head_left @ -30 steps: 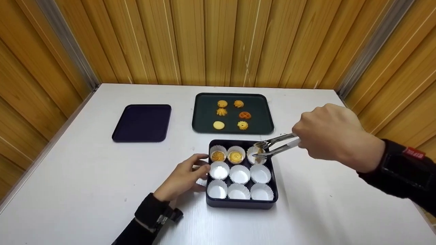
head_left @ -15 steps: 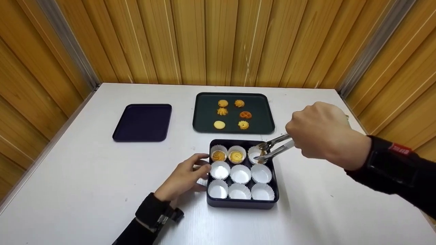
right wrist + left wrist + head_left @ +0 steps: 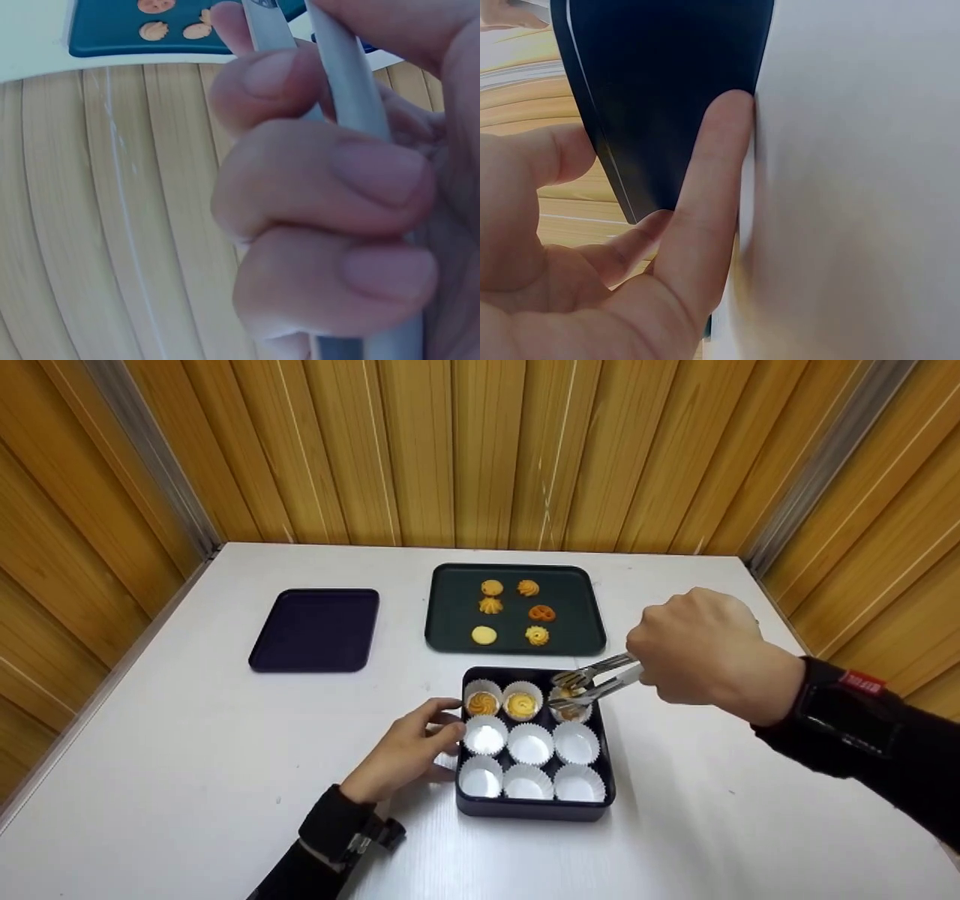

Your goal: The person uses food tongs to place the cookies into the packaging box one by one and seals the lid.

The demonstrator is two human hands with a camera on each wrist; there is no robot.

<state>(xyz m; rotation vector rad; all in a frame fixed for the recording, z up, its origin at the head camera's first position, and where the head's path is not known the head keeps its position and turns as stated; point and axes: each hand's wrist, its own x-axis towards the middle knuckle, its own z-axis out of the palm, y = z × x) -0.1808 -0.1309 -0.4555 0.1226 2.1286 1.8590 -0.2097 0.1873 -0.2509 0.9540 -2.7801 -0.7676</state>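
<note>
In the head view, my right hand (image 3: 697,649) grips metal tongs (image 3: 619,681), its fingers curled round the handles in the right wrist view. The tong tips reach into the back right paper cup of a dark box (image 3: 536,810), one on either side of a golden-brown cookie (image 3: 573,712) that they partly hide. My left hand (image 3: 405,754) rests against the box's left side, fingers fairly straight; in the left wrist view the thumb lies at its rim. A swirl cookie (image 3: 481,704) and a pale yellow cookie (image 3: 521,705) sit in the other back-row cups.
Behind the box, a dark green tray (image 3: 515,649) bears several spaced-out cookies, among them a pretzel-shaped one (image 3: 541,613). A flat dark purple lid or tray (image 3: 319,630) lies at the left. Several empty white paper cups (image 3: 529,745) fill the box's front rows. Wood-look panels (image 3: 487,457) enclose the table.
The right hand has come slightly left, and the tong tips have shifted left over the back right cup. More of the cookie shows between them. The left hand stays at the box.
</note>
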